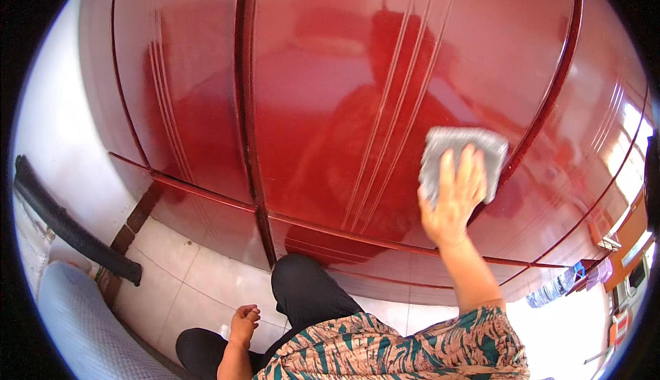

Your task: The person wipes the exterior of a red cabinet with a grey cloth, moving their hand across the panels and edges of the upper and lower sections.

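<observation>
My right hand (450, 205) presses a folded grey cloth (441, 138) flat against a glossy dark red cabinet door (309, 126). Its fingers lie spread over the cloth, near the door's right-hand edge. Three thin pale lines run down the door to the left of the cloth. Low in front of the cabinet, my left hand (244, 323) hangs beside my bent knee with its fingers loosely curled and slightly apart. Nothing shows in it, and it touches no part of the cabinet.
A black padded tube (75, 225) slants along the white wall at left, above a light blue quilted surface (89, 325). Pale floor tiles (165, 256) lie below the cabinet. Clear bluish plastic bottles (553, 287) stand at lower right.
</observation>
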Tool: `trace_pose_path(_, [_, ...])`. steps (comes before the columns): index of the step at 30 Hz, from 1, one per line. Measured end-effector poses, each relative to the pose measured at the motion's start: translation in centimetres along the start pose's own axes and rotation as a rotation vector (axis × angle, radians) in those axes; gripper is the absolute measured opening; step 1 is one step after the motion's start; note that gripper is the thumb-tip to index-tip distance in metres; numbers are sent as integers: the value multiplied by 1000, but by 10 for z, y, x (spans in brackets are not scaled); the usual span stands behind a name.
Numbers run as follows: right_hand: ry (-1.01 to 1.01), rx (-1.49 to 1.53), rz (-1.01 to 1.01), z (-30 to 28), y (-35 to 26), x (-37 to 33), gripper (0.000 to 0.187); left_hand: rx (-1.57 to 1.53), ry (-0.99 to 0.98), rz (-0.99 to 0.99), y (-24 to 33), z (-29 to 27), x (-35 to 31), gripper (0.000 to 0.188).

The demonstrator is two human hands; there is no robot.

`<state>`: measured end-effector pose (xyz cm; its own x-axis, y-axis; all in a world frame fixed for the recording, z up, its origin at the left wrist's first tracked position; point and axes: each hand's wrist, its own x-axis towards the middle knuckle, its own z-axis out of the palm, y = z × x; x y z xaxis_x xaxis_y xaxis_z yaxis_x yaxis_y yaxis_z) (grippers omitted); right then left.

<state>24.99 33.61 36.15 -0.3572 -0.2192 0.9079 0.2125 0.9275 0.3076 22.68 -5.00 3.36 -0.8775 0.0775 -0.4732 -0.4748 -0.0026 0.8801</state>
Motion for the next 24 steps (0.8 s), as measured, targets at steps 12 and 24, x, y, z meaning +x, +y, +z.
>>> trace_pose_path(12, [-124, 123, -194, 1, -43, 66, 78, 145, -10, 44, -11, 3, 9, 34])
trace_pose_path(24, [-572, 422, -608, 32, -58, -43, 60, 353, 16, 172, -25, 0, 13, 33])
